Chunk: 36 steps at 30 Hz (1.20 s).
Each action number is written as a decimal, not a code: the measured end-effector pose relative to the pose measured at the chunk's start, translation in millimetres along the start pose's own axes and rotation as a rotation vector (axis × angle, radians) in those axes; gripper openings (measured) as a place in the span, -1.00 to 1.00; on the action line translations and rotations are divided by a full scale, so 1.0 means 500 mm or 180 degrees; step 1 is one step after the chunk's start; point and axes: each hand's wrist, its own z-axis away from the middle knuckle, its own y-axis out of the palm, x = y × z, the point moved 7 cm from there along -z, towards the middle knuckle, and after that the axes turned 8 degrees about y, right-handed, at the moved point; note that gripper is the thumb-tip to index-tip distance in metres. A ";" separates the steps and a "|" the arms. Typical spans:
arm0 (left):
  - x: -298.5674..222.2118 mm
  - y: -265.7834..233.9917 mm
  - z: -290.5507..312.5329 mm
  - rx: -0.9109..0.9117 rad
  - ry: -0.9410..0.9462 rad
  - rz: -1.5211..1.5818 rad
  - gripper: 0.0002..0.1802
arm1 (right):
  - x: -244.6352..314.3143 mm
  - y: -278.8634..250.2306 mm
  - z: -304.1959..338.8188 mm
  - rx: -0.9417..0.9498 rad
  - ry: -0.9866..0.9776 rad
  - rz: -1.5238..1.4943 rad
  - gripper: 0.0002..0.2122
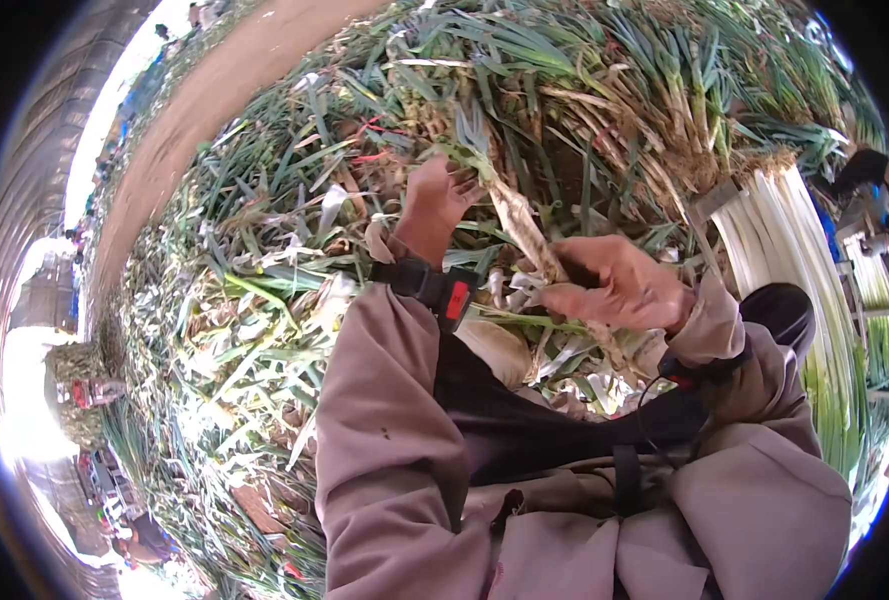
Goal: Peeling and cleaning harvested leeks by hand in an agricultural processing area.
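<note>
A long green onion (516, 222) runs slantwise between my two hands, its stalk streaked with brown dirt and dry outer skin. My left hand (437, 203) is closed at its leafy upper end, with the fingers partly turned away from view. Lower down, my right hand (619, 284) grips the stalk between thumb and curled fingers. The stalk's lower end passes under that hand toward my lap. Just beyond the hands lies a heap of unpeeled green onions (679, 95) with roots and soil on them.
Peeled white green onions (779, 235) lie lined up in a stack at my right. Stripped leaves and skins (234, 370) cover the ground on the left. Past them curves a bare dirt path (159, 165). Another person (869, 185) is partly visible at the far right.
</note>
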 end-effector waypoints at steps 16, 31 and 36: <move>-0.161 0.055 -0.015 0.0505 0.1180 0.0183 -0.56 | -0.342 -0.074 -0.104 -0.0627 -0.0002 0.0683 -0.41; -0.220 -0.010 0.032 -0.0193 0.1739 -0.0007 -0.68 | -0.108 -0.033 -0.353 -0.2106 -0.1006 0.3251 -0.69; -0.288 -0.061 0.056 -0.0243 0.1913 0.0156 -0.69 | -0.481 -0.104 -0.229 -0.0467 0.0353 0.3929 -0.60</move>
